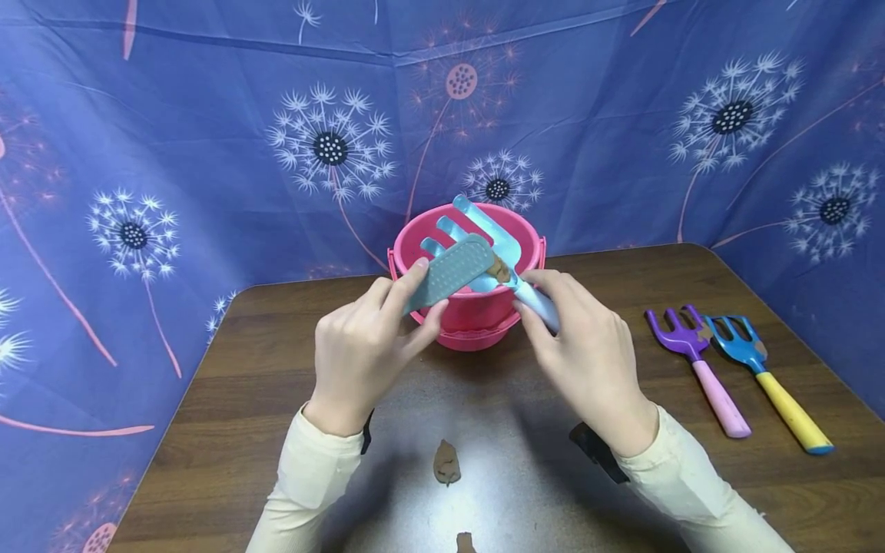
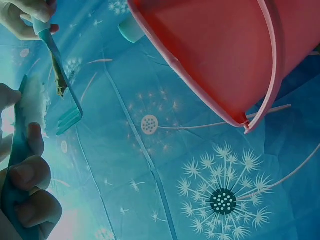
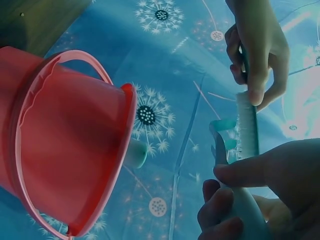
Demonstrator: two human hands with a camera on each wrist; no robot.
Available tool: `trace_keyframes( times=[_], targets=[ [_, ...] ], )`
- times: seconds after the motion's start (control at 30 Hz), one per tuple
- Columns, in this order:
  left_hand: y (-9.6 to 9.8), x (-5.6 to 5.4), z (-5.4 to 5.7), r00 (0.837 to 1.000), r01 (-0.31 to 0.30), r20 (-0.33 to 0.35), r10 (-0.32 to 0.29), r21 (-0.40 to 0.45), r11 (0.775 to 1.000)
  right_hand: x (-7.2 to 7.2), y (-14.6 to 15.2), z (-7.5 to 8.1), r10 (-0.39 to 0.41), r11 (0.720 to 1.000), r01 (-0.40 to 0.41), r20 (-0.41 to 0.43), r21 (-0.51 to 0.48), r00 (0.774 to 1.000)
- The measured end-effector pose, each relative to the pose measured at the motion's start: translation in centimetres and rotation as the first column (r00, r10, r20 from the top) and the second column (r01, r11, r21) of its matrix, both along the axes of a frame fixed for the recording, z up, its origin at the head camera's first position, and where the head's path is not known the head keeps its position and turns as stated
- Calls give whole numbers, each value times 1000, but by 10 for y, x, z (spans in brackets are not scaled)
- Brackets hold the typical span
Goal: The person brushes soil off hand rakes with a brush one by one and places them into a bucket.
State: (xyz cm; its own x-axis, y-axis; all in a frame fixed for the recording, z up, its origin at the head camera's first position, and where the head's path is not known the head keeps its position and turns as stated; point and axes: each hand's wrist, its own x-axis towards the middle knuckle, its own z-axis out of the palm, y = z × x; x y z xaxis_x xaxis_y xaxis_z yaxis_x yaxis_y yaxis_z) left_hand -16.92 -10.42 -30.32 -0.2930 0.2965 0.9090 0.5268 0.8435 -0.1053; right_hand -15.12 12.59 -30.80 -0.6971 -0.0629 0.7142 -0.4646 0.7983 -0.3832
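In the head view my left hand [image 1: 362, 342] grips a teal scrubbing brush [image 1: 452, 270] by its handle, flat back upward. Pale bristles [image 3: 246, 127] show in the right wrist view, facing the rake. My right hand [image 1: 588, 349] holds a light-blue toy hand rake [image 1: 508, 244] by its handle, tines pointing up and away. Brown, clay-like dirt [image 1: 499, 269] sticks to the rake where head meets handle, right by the brush's end. Both tools are held up in front of a pink bucket [image 1: 477, 311].
On the wooden table [image 1: 242, 384] at right lie a purple fork with pink handle [image 1: 719, 395] and a blue rake with yellow handle [image 1: 791, 411]. Brown clumps [image 1: 446, 462] lie near the front. A pale teal tool end [image 3: 136, 153] pokes past the bucket's rim. Patterned blue cloth [image 1: 228, 138] hangs behind.
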Motion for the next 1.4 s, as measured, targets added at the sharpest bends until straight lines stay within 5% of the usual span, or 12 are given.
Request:
trace_keyframes(
  times=[0.23, 0.63, 1.4],
  targets=[
    [0, 1, -1, 1000, 1, 2, -1, -3, 1000, 1, 3, 2, -24, 999, 25, 35, -42, 999],
    [-1, 3, -4, 999, -24, 34, 26, -56, 998, 3, -3, -5, 19, 1000, -18, -88, 8, 996],
    [7, 4, -5, 998, 17, 53, -14, -63, 998, 7, -12, -11, 57, 998, -57, -8, 31, 998]
  ],
)
